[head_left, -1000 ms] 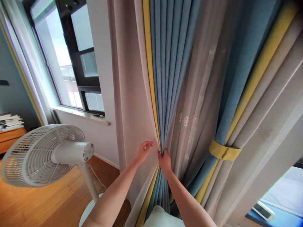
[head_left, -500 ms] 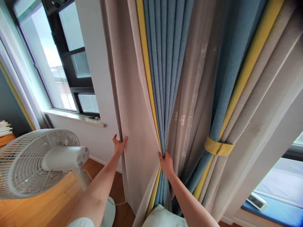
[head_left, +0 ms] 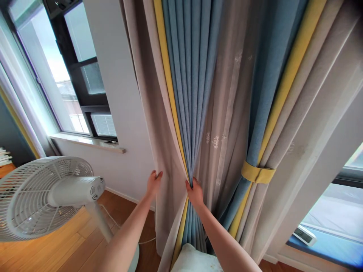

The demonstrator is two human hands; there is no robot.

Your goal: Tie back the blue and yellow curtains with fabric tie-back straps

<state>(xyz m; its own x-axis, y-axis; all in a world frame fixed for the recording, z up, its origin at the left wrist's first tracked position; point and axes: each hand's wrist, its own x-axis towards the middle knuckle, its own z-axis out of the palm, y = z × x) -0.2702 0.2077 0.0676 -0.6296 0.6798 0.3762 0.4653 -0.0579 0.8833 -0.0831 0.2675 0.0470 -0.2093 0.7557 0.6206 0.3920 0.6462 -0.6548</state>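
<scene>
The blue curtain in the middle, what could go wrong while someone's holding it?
The blue curtain is bunched in just the right hand, so its folds might spread out if that grip loosens. The fan stands close to the left arm, so an elbow might bump it.

matt woven cloth on the curtain (head_left: 190, 94) — smooth plastic fan (head_left: 73, 190) — glossy wood floor (head_left: 68, 245).

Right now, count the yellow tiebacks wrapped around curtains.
1: the yellow tieback circles the bundled curtain at the picture's right. The blue pleated curtain gathered in the right hand shows none, though one could be hidden behind its folds.
</scene>
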